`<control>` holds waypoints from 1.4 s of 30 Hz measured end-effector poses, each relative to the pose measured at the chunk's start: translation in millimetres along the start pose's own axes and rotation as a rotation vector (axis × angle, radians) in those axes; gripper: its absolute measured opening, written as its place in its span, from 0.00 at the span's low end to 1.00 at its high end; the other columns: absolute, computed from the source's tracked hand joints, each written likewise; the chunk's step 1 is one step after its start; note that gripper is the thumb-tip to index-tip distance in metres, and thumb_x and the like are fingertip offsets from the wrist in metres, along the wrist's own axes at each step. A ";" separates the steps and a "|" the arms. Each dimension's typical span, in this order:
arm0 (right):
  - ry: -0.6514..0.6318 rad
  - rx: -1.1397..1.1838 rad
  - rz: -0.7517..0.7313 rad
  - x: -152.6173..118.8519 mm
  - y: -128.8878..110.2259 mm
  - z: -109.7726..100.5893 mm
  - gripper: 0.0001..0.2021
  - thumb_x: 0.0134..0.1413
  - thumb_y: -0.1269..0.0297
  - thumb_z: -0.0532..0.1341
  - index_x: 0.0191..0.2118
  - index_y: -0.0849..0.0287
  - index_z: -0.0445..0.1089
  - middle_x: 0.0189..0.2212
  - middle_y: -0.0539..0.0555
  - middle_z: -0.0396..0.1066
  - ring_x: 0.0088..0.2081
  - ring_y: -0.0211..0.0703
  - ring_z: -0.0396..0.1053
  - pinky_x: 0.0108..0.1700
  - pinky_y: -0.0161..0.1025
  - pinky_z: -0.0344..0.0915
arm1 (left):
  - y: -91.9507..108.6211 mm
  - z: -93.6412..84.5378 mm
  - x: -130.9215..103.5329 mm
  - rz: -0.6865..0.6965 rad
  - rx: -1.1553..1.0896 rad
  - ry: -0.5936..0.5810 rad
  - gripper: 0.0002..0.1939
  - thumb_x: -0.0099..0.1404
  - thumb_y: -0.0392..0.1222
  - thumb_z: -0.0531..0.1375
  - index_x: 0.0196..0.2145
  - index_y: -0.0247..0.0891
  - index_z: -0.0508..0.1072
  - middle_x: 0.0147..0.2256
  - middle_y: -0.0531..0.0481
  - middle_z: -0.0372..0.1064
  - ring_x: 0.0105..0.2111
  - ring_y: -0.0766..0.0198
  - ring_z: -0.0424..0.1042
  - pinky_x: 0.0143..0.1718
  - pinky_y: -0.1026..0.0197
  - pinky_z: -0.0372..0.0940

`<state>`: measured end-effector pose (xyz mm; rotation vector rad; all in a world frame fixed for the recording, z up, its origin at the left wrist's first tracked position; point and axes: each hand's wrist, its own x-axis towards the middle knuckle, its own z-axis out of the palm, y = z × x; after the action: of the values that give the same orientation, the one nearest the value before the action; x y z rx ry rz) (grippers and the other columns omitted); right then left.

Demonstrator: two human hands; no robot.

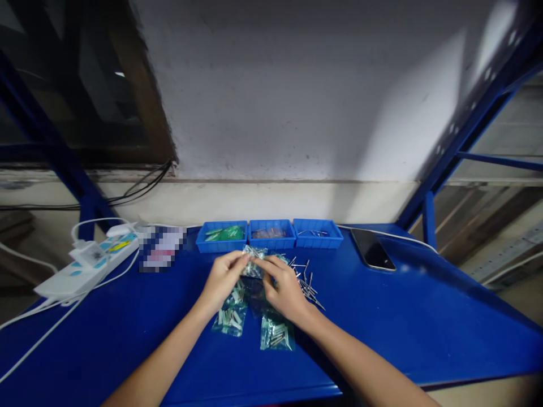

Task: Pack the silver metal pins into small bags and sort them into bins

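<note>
Between my two hands is a small clear plastic bag (254,268) of little parts, raised a little above the blue table. My left hand (225,275) pinches its left side between thumb and fingers. On its right side, the fingers of my right hand (283,282) are closed on the same bag. Below them lie more filled clear bags, one at the left (230,321) with whitish pieces and one at the right (277,333) with metal pins. Loose metal pins (309,285) are scattered just right of my right hand, which partly covers the pile.
Three blue bins stand in a row at the back: a left bin (222,245) with green items, a middle bin (272,243) and a right bin (319,243) with thin pins. A phone (373,250) lies at right. A white power strip (89,265) with cables is at left.
</note>
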<state>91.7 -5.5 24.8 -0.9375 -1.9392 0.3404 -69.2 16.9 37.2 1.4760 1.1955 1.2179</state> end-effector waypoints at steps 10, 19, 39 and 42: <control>0.106 -0.007 0.048 4.6 2.5 -10.3 0.14 0.53 0.74 0.52 0.42 0.56 0.71 0.38 0.56 0.64 0.39 0.42 0.66 0.43 0.40 0.65 | 20.1 -82.1 79.7 0.339 1.003 0.625 0.16 0.63 0.46 0.51 0.39 0.36 0.74 0.37 0.40 0.72 0.37 0.53 0.69 0.39 0.57 0.60; 0.029 -0.056 0.061 3.9 -1.1 -10.9 0.11 0.57 0.68 0.53 0.40 0.58 0.71 0.37 0.56 0.63 0.39 0.42 0.64 0.44 0.41 0.64 | -0.3 -75.9 122.5 -0.111 1.447 -0.004 0.18 0.61 0.39 0.51 0.45 0.33 0.73 0.42 0.30 0.71 0.40 0.42 0.71 0.36 0.51 0.62; -0.054 -0.168 0.120 9.2 12.8 -17.8 0.11 0.58 0.67 0.53 0.40 0.58 0.71 0.35 0.55 0.65 0.40 0.44 0.63 0.44 0.41 0.62 | -20.9 -15.3 11.9 0.347 0.841 -0.362 0.17 0.55 0.54 0.60 0.41 0.46 0.73 0.42 0.48 0.68 0.46 0.52 0.62 0.48 0.50 0.54; -0.082 -0.191 0.121 8.0 14.6 -15.8 0.10 0.58 0.66 0.53 0.40 0.58 0.71 0.34 0.55 0.65 0.40 0.44 0.63 0.44 0.41 0.61 | -20.1 -5.4 5.6 0.319 0.833 -0.409 0.14 0.54 0.51 0.62 0.37 0.45 0.72 0.42 0.49 0.68 0.48 0.50 0.61 0.47 0.50 0.53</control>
<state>109.6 8.0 29.8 -1.1849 -2.0210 0.2698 -77.1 26.1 19.4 2.4613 1.2640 0.5382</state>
